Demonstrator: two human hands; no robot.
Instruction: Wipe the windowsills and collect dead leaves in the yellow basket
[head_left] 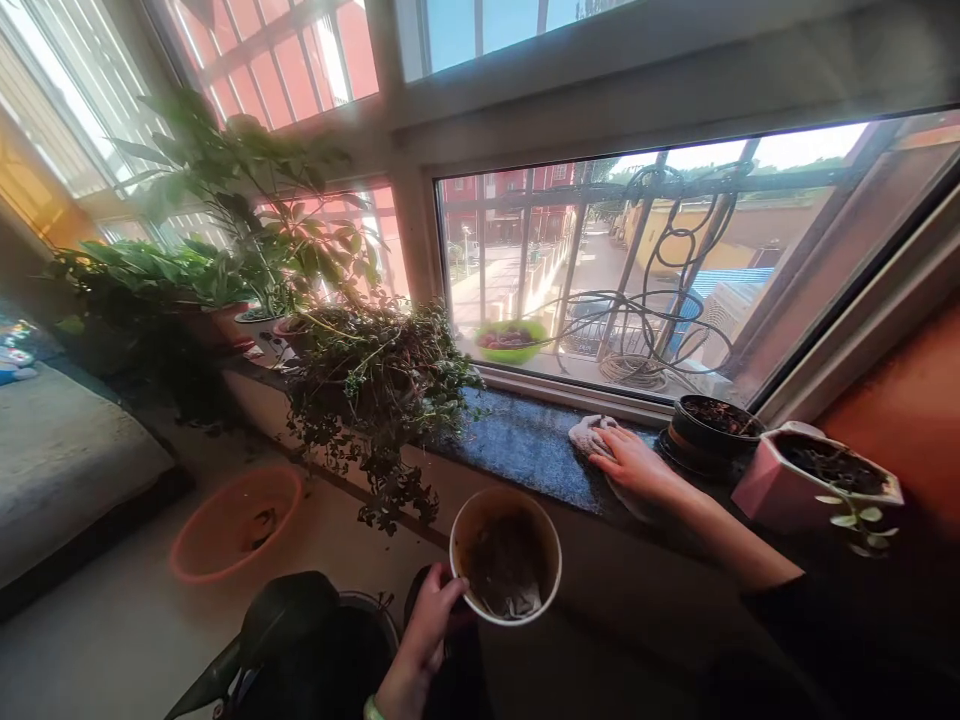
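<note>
My left hand (433,622) is closed on the rim and side of a round white-rimmed tub (556,562), held below the sill's front edge. Dark soil-like stuff and a pale scrap lie inside the tub. On the dark speckled windowsill (517,445), my right hand (637,468) presses a crumpled whitish cloth (587,436) against the stone, the fingers over it. Just right of that hand stands a black plant pot (705,450) with soil in it.
A pink-and-white hexagonal pot (780,490) with a small sprig stands at the far right. Trailing plants (375,370) spill over the sill on the left. An orange basin (195,555) sits on the floor. Outside the glass are a green bowl (511,345) and coiled cable (637,372).
</note>
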